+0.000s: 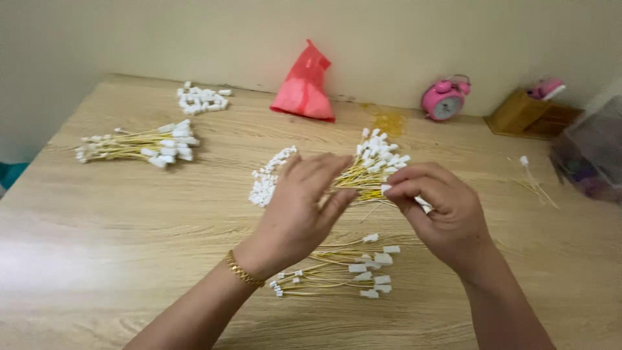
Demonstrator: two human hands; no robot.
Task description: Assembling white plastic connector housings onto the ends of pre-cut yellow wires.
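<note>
My left hand (301, 207) hovers over the middle of the wooden table (116, 246), fingers spread and reaching toward a bundle of yellow wires with white connectors (372, 167). My right hand (440, 210) pinches a small white connector (387, 189) at its fingertips, beside that bundle. A smaller bundle of yellow wires with white connectors (350, 269) lies just below both hands. A row of loose white connectors (267, 178) sits left of my left hand.
Another wire bundle (139, 146) lies at the left, a pile of white connectors (202, 99) behind it. A red plastic bag (304, 87), a pink alarm clock (444, 98), a wooden holder (528, 113) and a dark container (593, 155) stand along the back and right.
</note>
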